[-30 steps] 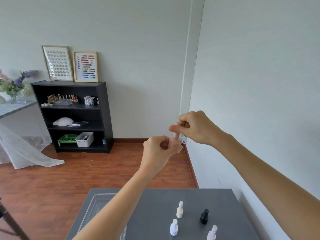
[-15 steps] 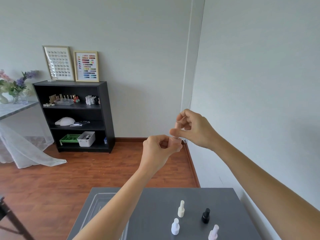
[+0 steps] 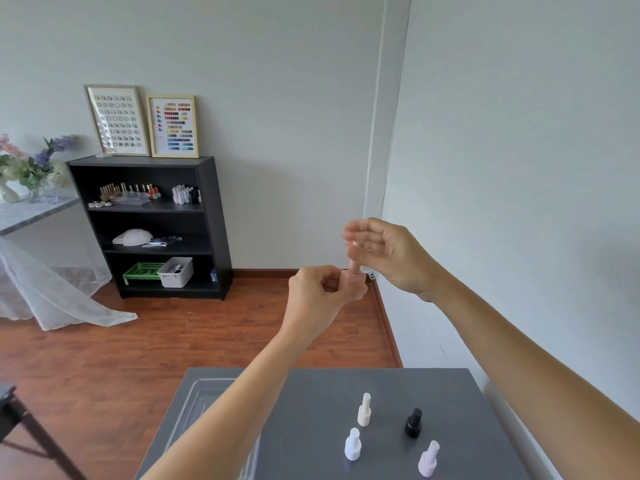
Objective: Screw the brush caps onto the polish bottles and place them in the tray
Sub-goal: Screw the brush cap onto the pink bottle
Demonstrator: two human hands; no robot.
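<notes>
Clearly the capping step is in hand, well above the grey table point(image 3: 311, 403), which serves as landmark. At the table's left edge a clear tray point(image 3: 204, 393) is seen, largely covered by the left forearm, so its contents cannot be told. Above the table's far edge, the left hand point(image 3: 320, 292) is clamped around a pink polish bottle point(image 3: 351, 282), of which only the shoulder is shown. Just above it, the pink brush cap point(image 3: 355, 259) is pinched lightly by the right hand point(image 3: 384, 254), whose other fingers are spread; whether the thread is fully seated cannot be judged. Another twist is probably called for, then a carry down to the tray. On the table's right half, four capped bottles are stood apart: cream point(image 3: 364, 410), white point(image 3: 352, 444), black point(image 3: 413, 423) and lilac point(image 3: 428, 459). The table's near edge is cut off.
</notes>
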